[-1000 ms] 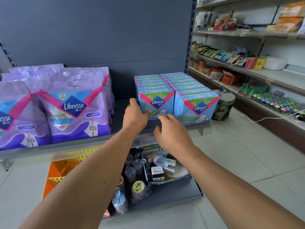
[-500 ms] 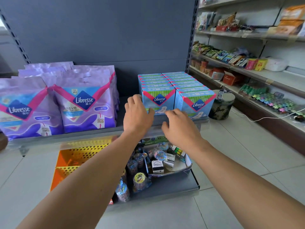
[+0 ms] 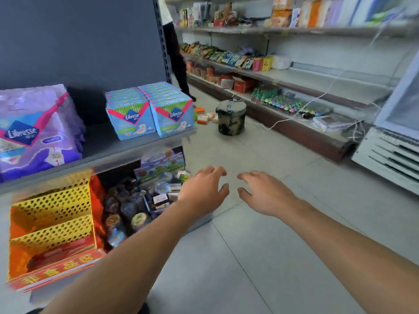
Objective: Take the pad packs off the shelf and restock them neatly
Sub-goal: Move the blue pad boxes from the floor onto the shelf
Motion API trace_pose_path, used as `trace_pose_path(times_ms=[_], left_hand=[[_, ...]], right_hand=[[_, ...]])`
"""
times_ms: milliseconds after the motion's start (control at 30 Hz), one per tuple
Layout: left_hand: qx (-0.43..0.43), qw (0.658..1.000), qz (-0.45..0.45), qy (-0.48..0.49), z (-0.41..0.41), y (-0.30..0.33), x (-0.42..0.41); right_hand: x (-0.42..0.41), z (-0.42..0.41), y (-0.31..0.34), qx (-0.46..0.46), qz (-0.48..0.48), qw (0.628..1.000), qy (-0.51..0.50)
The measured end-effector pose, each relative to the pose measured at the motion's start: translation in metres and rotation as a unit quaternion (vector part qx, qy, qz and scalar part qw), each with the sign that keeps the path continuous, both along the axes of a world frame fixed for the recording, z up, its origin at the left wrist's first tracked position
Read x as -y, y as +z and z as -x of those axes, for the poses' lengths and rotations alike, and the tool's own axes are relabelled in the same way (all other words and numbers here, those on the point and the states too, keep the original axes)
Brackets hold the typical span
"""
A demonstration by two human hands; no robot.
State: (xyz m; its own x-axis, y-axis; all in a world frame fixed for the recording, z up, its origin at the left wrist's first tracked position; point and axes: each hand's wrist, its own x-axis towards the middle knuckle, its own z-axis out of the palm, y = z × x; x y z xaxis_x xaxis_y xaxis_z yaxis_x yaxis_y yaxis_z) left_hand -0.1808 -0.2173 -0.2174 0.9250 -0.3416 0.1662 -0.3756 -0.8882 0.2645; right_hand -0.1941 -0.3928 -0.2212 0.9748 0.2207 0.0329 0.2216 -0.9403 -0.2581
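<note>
Blue pad packs [image 3: 149, 112] in 2 rows on shelf [image 3: 127, 143]; both hands [image 3: 204, 191] empty.

A: What kind of room is it?
B: A small shop. The floor [image 3: 260, 234] has pale grey tiles with thin dark joints.
A: And the furniture?
B: At the left stands a rack with a dark grey back panel [image 3: 79, 37] and a perforated upright post [image 3: 162, 41]. Along the right wall [image 3: 328, 53], which is pale, run long wall shelves [image 3: 317, 75] full of snacks.
A: Anything on the floor?
B: A round camouflage stool [image 3: 231, 120] stands in the aisle. A white cable [image 3: 294, 114] hangs beside the shelves, and a white cooler [image 3: 394, 141] is at the far right.
</note>
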Motion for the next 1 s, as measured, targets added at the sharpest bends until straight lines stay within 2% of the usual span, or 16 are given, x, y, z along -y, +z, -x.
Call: trace_pose_path(times_ms=[233,433,600,667,800,900,1000], left_hand=[[-0.099,0.985,-0.061,-0.127,0.016,-0.086,0.176],[-0.194,0.949,-0.088,-0.232,0.041,-0.199,0.325],[-0.260,0.923,-0.101,-0.264,0.049,-0.301,0.416],[-0.280,0.918,-0.106,-0.261,0.048,-0.337,0.439],[-0.313,0.909,-0.112,-0.251,0.043,-0.391,0.463],[-0.328,0.908,-0.101,-0.239,0.037,-0.415,0.467],[-0.335,0.909,-0.096,-0.229,0.029,-0.428,0.465]], right_hand=[[0.169,0.074,-0.097,-0.135,-0.009,0.978,-0.161],[0.280,0.135,-0.227,-0.240,-0.063,0.919,-0.305],[0.346,0.151,-0.325,-0.270,-0.103,0.866,-0.408],[0.368,0.147,-0.358,-0.268,-0.087,0.861,-0.424],[0.411,0.127,-0.404,-0.251,0.003,0.880,-0.403],[0.439,0.115,-0.434,-0.271,0.055,0.884,-0.378],[0.456,0.111,-0.457,-0.303,0.062,0.875,-0.374]])
